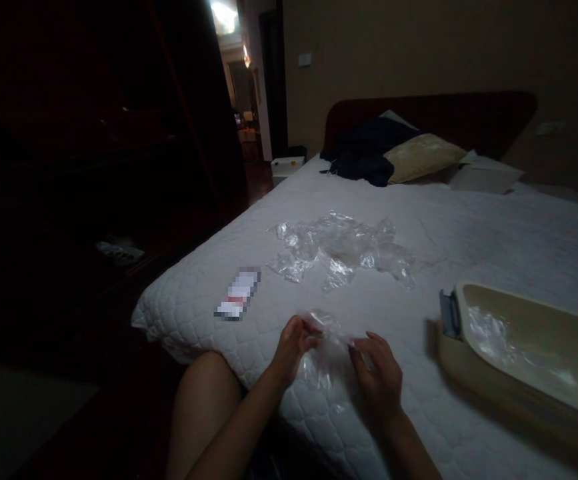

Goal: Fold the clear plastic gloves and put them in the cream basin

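Between my two hands a clear plastic bag (325, 367) is held just over the near edge of the bed. My left hand (293, 348) pinches its upper left side with thumb and fingers. On the other side, my right hand (379, 373) grips the bag's right edge between thumb and forefinger. The film is crumpled and partly blurred, so its opening cannot be made out. Farther along the quilt lies a spread pile of similar clear plastic bags (339, 250).
A beige plastic bin (519, 393) with a grey latch stands at the right, clear plastic inside it. Left of the pile lies a phone-like, pixelated object (239, 293). A yellowish pillow (426, 158) and dark clothing (363, 150) rest by the headboard (473, 120). The white quilt (209, 267) covers the bed.
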The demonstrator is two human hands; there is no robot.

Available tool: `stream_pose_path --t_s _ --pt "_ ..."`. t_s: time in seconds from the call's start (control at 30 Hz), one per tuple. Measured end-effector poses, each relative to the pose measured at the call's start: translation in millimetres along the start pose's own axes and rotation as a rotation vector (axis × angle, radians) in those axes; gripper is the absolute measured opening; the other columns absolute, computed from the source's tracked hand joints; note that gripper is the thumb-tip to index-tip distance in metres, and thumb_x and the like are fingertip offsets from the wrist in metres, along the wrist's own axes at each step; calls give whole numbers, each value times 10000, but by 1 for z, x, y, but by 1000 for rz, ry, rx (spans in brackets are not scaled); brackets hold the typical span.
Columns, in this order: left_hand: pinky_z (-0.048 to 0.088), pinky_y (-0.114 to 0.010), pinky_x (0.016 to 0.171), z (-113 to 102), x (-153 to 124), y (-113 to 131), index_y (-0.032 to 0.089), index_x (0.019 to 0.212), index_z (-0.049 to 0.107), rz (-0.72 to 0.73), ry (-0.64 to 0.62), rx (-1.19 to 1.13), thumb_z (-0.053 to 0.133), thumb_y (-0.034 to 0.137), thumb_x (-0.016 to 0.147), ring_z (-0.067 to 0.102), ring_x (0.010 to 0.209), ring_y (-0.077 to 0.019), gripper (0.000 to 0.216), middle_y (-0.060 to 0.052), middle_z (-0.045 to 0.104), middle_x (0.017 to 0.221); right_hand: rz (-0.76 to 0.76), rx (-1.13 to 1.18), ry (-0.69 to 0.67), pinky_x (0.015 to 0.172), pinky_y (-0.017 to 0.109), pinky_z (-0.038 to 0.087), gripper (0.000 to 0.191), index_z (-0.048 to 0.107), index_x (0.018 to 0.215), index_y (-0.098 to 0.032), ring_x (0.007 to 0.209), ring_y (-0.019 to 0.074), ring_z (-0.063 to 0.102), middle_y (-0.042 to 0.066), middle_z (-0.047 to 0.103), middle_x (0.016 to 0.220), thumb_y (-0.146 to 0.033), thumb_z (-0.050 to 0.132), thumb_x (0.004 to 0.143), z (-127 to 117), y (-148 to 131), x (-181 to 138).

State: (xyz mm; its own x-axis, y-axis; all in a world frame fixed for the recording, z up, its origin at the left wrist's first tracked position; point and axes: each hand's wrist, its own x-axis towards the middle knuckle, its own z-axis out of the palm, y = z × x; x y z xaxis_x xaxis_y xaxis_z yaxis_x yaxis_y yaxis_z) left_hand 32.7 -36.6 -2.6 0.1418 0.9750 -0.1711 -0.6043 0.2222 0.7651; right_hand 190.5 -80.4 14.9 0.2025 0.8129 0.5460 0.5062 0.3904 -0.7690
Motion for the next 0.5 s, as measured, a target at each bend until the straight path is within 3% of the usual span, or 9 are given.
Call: stream_pose_path --t_s 0.13,0.33,0.4,0.5 --pt "444 -314 724 -1 0 5 181 888 548 -2 -29 -92 567 567 660 557 858 -185 449 -64 555 961 446 271 28 516 298 433 150 587 743 -223 491 155 528 -15 538 498 -373 585 729 -17 -33 10" --pt "406 -349 824 -3 0 14 131 858 593 -154 -163 -229 514 557 698 548 915 -220 462 -122 586 972 639 815 -169 371 218 322 254 554 889 -252 307 67 337 -90 401 405 -404 617 696 -41 -49 28" --pt "400 -344 829 -5 -2 16 130 890 600 -187 -216 -239 521 540 698 549 941 -228 460 -129 589 1013 697 869 -231 352 203 287 279 558 909 -258 290 43 287 -94 404 429 -404 630 683 -43 -46 31" --pt "414 -360 791 -7 -6 17 121 895 599 -233 -293 -183 510 565 692 567 932 -256 496 -147 603 1009 752 810 -284 384 198 316 339 580 911 -243 367 57 379 -72 461 500 -395 684 627 -36 -35 35"
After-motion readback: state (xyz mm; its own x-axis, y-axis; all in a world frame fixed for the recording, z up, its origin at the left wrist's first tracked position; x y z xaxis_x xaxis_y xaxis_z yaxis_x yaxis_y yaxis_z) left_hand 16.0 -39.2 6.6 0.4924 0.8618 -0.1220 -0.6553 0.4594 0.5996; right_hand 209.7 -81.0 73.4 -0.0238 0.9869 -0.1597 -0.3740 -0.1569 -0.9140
